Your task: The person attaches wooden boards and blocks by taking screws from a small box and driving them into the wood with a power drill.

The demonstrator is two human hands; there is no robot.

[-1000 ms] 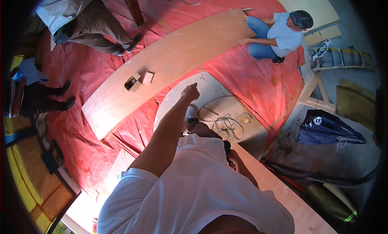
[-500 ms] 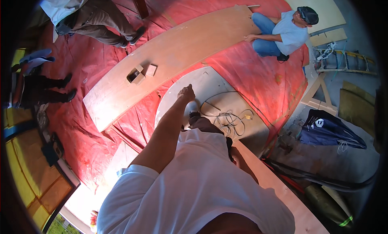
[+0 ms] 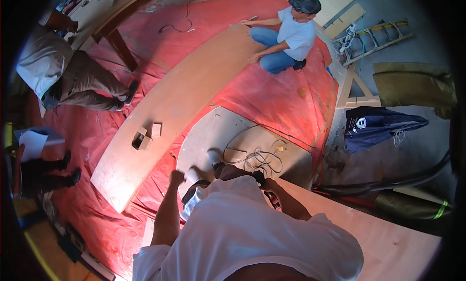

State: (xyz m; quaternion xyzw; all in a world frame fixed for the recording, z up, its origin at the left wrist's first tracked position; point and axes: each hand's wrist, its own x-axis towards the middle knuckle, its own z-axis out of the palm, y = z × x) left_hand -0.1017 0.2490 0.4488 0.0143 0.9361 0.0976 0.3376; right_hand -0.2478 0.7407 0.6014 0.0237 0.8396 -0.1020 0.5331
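Note:
My left hand (image 3: 177, 176) hangs low beside my left shoe (image 3: 193, 175), its fingers curled in and nothing visible in them. Close to my right thigh is my right hand (image 3: 267, 185), closed on a dark object with a red part (image 3: 274, 200); my arm and shirt hide much of it, so its kind is unclear. I stand on a pale board (image 3: 204, 135) with a rounded end, where a loose coil of cable (image 3: 264, 159) lies. Beyond it stretches a long curved plywood panel (image 3: 179, 96), bearing an open small cardboard box (image 3: 141, 139) and a small block (image 3: 156, 129).
A person in a cap (image 3: 296, 33) squats at the panel's far end, hands at its edge. Two others stand at left, one with papers (image 3: 36, 141). Red sheeting (image 3: 272, 94) covers the floor. At right lie a ladder (image 3: 378, 41), a navy bag (image 3: 381, 125) and thick hoses (image 3: 388, 186).
My outstretched left arm has come down and back toward my side, its hand now curled. My view has turned, showing more of my right hand. The squatting person now has an arm along the panel's end.

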